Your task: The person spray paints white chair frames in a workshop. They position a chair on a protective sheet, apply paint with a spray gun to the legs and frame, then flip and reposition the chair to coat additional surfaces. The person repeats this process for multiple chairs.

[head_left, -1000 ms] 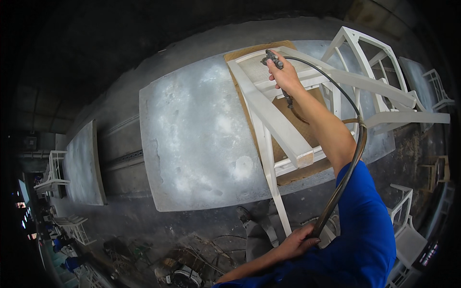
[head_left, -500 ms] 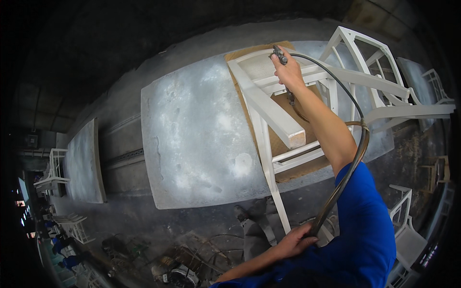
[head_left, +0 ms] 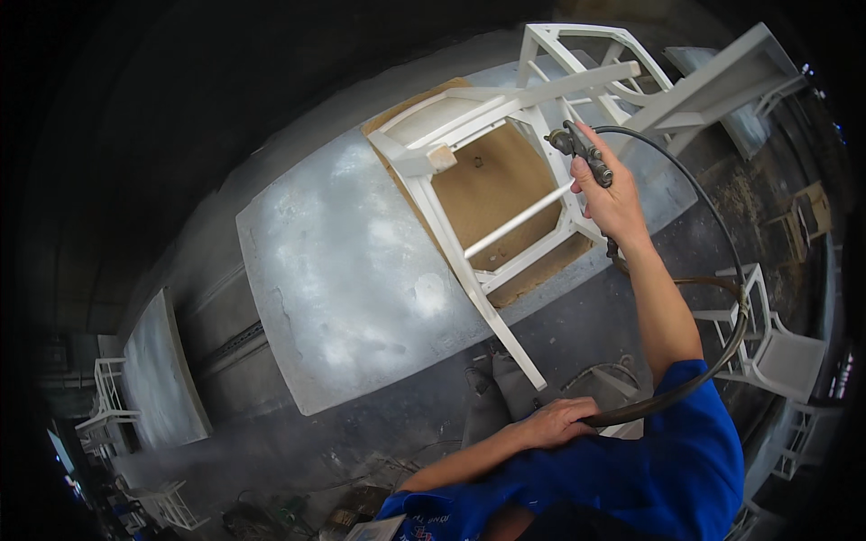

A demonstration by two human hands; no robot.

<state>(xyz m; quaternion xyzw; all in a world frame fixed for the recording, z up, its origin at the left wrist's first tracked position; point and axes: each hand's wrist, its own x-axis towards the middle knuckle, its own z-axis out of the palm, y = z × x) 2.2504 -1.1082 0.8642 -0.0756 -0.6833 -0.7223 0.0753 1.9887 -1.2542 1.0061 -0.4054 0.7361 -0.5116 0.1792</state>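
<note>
My right hand (head_left: 618,203) is wrapped round the handle of a metal spray gun (head_left: 582,151), raised at the right side of a white wooden chair frame (head_left: 437,216). The gun's nozzle end points left across the frame. From the gun a dark hose (head_left: 722,207) loops out to the right and back toward my body. Low in front of me, my left hand (head_left: 557,422) is closed on that hose. The chair frame lies tipped over, its legs sticking out, on a brown cardboard sheet (head_left: 496,185). Whether any spray leaves the nozzle cannot be made out.
Beneath the cardboard is a grey, paint-dusted table (head_left: 352,270). Another white chair frame (head_left: 586,54) stands on its far right part. A white chair (head_left: 785,356) is on the floor at right. At left stands a second grey board (head_left: 162,374).
My right hand has brought the spray gun from the chair frame's far side to its right side, nearer me. The view has shifted and turned. My left hand stays on the hose.
</note>
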